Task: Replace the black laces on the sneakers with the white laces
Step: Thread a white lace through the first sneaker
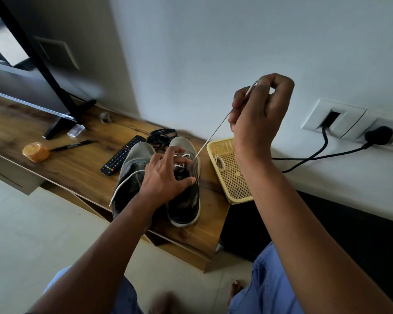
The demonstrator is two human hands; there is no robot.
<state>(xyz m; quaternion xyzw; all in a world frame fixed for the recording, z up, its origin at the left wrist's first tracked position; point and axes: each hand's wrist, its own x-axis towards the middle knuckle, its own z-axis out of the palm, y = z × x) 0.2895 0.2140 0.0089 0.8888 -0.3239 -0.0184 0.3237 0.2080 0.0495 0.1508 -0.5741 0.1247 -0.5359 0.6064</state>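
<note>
Two grey sneakers stand side by side on the wooden shelf, the left sneaker [132, 164] and the right sneaker [186, 200]. My left hand [166, 175] rests on the right sneaker's tongue area, fingers spread over the eyelets. My right hand [256, 109] is raised high and pinches a white lace [211, 138], which runs taut down to the right sneaker's eyelets. The lace's other end [123, 184] trails across the left sneaker. A heap of black laces [160, 138] lies behind the shoes. Another white lace [220, 163] lies in the yellow basket.
A yellow mesh basket [234, 191] sits right of the shoes at the shelf's edge. A TV remote [123, 155], black pen [72, 146], orange tape roll [35, 151] and TV stand [61, 118] are to the left. Wall sockets with black cables [322, 152] are at right.
</note>
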